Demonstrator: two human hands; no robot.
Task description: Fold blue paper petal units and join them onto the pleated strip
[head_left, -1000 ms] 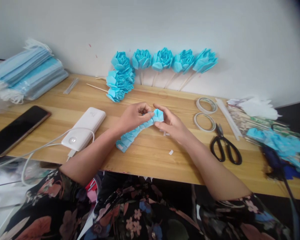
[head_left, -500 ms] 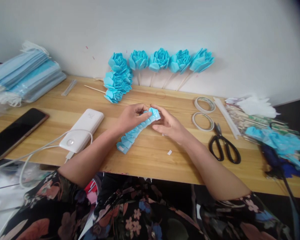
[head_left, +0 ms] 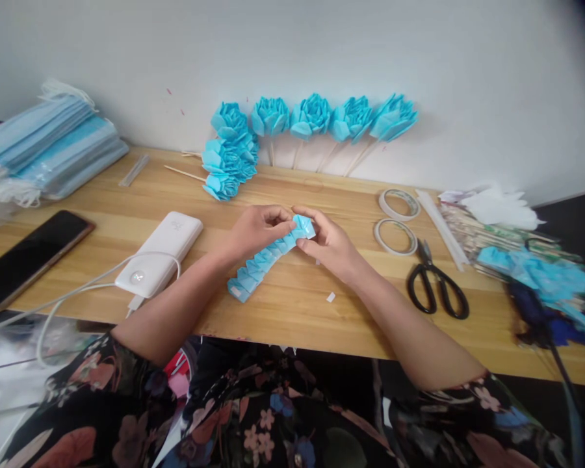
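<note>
A long blue strip of folded, overlapping petals (head_left: 257, 268) runs slantwise over the table, its upper end raised between my hands. My left hand (head_left: 260, 231) pinches it near that end, thumb on top. On the other side my right hand (head_left: 330, 242) grips the end's right edge between thumb and fingers. Small white scraps (head_left: 330, 297) lie below my right hand. Behind my hands, finished blue flowers on sticks (head_left: 311, 117) lean against the wall, and more blue flowers (head_left: 224, 156) lie heaped to their left.
To the right are two tape rolls (head_left: 395, 236), black-handled scissors (head_left: 437, 286), glue sticks (head_left: 442, 227) and a pile of blue scraps (head_left: 541, 273). At the left are a white power bank (head_left: 163, 250) with a cable, a phone (head_left: 34, 257) and stacked face masks (head_left: 58, 146).
My right thumb has moved up to the end of the strip and closed on its edge. The strip's upper end has shifted slightly right and down. My left hand keeps its pinch.
</note>
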